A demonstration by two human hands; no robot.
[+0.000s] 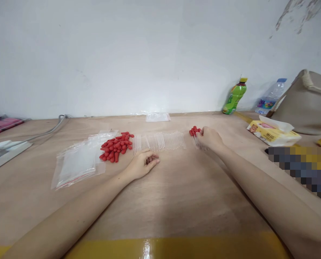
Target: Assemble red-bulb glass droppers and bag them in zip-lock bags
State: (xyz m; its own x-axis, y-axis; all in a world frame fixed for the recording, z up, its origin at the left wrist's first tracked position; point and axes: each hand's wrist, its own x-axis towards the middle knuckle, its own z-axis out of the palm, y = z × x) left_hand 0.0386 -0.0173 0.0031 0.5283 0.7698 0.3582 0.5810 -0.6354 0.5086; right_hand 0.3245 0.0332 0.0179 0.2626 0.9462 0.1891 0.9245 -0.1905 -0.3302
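My left hand [142, 164] rests on the table with loosely curled fingers, a gap between thumb and fingertips, and nothing visible in them. Just beyond it lies a row of clear thin tubes [164, 141], side by side. To its left is a heap of red rubber bulbs [115, 146]. My right hand [211, 138] is closed at a small group of droppers [195, 131], clear tubes with red bulbs on their far ends. Its fingertips pinch at the rightmost red bulb; the hand partly hides the tubes.
Clear zip bags [78, 160] lie left of the bulbs, and another small bag [157, 117] is by the wall. On the right stand a green bottle [234, 97], a water bottle [270, 97], a tissue pack [274, 132] and a grey bag [306, 104]. A cable [45, 133] crosses the left.
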